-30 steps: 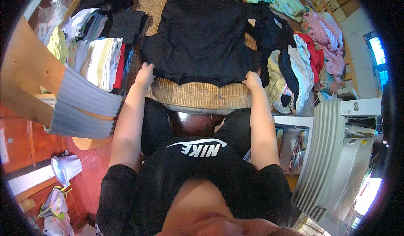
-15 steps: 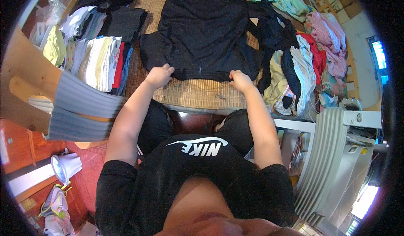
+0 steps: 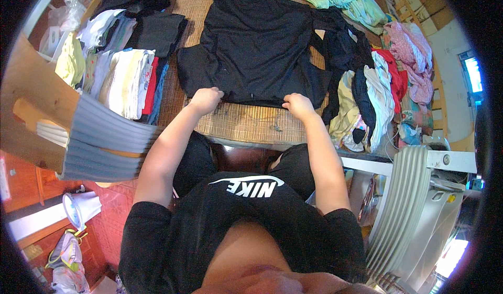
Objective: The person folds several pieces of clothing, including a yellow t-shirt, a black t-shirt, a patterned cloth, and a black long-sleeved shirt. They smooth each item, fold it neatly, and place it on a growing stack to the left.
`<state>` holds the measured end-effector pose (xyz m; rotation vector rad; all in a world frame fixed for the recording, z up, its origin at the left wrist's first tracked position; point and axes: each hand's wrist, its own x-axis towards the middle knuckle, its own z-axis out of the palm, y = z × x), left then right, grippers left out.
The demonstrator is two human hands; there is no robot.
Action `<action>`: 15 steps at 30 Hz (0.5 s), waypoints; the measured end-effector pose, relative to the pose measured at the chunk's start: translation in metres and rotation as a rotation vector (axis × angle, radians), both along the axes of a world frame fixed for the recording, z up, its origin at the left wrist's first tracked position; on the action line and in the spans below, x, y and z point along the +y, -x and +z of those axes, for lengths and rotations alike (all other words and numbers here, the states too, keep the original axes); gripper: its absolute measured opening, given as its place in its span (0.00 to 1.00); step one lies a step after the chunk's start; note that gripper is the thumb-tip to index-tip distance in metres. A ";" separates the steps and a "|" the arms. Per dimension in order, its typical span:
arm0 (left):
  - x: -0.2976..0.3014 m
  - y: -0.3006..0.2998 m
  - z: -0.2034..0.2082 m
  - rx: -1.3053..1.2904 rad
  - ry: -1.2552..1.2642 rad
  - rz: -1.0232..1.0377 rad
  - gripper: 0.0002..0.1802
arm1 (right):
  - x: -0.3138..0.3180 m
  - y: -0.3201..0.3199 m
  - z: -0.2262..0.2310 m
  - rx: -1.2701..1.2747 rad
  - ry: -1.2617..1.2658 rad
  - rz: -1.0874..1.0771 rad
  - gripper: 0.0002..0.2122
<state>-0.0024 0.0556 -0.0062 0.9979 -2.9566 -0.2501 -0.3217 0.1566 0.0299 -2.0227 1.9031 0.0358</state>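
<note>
A black T-shirt (image 3: 257,42) lies spread flat on a woven mat (image 3: 246,121), its neck edge toward me and its sleeves out to both sides. My left hand (image 3: 207,100) is closed on the near edge, left of the collar. On the right of the collar, my right hand (image 3: 299,106) pinches the same edge between thumb and fingers. Small creases run across the middle of the cloth. The fingertips of both hands are partly hidden in the dark fabric.
Folded clothes (image 3: 126,79) stand in rows at the left, with folded black garments (image 3: 157,32) behind them. Loose clothes (image 3: 372,95) are heaped at the right, beside a pink dotted cloth (image 3: 408,47). A pale green cloth (image 3: 340,0) lies at the far right. Grey ribbed panels (image 3: 110,137) flank me.
Both hands have moved slightly closer together along the shirt's near edge. The whole scene sits a little lower in the view.
</note>
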 end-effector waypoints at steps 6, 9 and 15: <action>0.018 -0.011 0.033 -0.130 -0.726 0.127 0.07 | 0.020 -0.027 0.025 0.118 -0.562 0.072 0.14; -0.002 -0.014 0.022 0.108 -0.850 0.295 0.13 | 0.017 -0.036 0.030 0.099 -0.538 0.015 0.15; -0.073 -0.040 -0.029 0.466 -0.109 1.095 0.31 | -0.016 -0.088 0.002 -0.223 0.093 0.028 0.10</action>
